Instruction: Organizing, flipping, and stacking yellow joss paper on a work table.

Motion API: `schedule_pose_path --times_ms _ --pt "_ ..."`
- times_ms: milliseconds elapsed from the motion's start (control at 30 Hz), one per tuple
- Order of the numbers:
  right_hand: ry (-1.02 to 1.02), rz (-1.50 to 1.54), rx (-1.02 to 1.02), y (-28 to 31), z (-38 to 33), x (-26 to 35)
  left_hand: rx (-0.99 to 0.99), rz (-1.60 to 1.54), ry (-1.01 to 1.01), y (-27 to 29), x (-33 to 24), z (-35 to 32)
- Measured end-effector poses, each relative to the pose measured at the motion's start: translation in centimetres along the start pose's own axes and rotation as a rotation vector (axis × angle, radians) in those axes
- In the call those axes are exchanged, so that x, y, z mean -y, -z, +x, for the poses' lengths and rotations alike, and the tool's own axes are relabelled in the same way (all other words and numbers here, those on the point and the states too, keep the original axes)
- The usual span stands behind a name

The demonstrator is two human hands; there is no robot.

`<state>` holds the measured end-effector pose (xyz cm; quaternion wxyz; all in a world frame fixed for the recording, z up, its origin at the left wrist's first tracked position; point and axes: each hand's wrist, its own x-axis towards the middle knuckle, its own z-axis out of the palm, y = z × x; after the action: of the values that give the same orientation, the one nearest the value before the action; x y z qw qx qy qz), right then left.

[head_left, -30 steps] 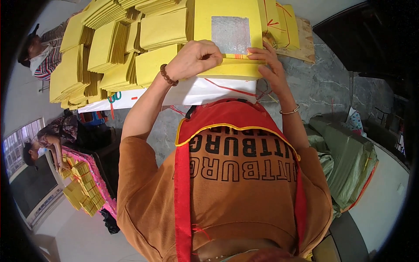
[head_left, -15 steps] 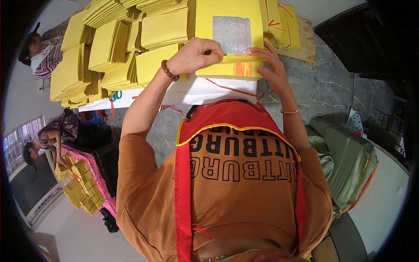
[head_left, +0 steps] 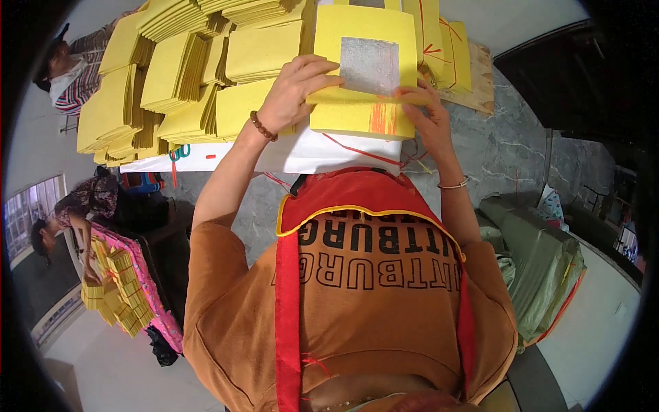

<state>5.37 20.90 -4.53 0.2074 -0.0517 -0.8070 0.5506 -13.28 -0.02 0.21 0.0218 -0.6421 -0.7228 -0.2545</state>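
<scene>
A yellow paper sheet with a silver foil square (head_left: 369, 65) lies in front of me on top of other yellow paper. A crease runs across it below the foil, and the near part carries orange streaks. My left hand (head_left: 296, 96) grips the sheet's left edge at the crease, fingers bent over the top and thumb hidden. At the opposite end of the crease, my right hand (head_left: 427, 113) pinches the right edge between thumb and fingers. Left of my left hand stand several stacks of folded yellow paper (head_left: 264, 51).
White covering (head_left: 233, 156) shows along the table's near edge, with green-handled scissors (head_left: 180, 152) on it. Tied yellow bundles (head_left: 453, 58) stand to the right. One person (head_left: 65, 69) is at the far left; another (head_left: 89, 206) handles yellow bundles on a pink-covered table (head_left: 165, 302). Green wrapped packages (head_left: 542, 261) stand at right.
My left hand has gone from a closed pinch over the crease to bent fingers on the sheet's left edge. The foil square has shifted slightly toward me. My right hand stays at the right edge.
</scene>
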Motion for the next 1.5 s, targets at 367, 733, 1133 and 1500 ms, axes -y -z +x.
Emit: schedule_pose_path --times_ms 367,733,1133,1500 --pt "0.277 -0.476 0.234 1.7 -0.3 3.8 -0.017 -0.096 -0.066 1.7 -3.8 -1.6" --pt "-0.165 0.206 -0.286 -1.9 2.5 4.3 -0.168 -0.715 0.75 -0.8 -1.6 0.4" --pt "-0.418 0.188 -0.22 -1.4 3.3 3.5 -0.171 -0.673 0.833 -2.7 1.2 1.0" --pt "-0.468 0.038 -0.221 -1.3 3.8 3.1 -0.194 -0.767 0.906 -2.0 0.9 1.8"
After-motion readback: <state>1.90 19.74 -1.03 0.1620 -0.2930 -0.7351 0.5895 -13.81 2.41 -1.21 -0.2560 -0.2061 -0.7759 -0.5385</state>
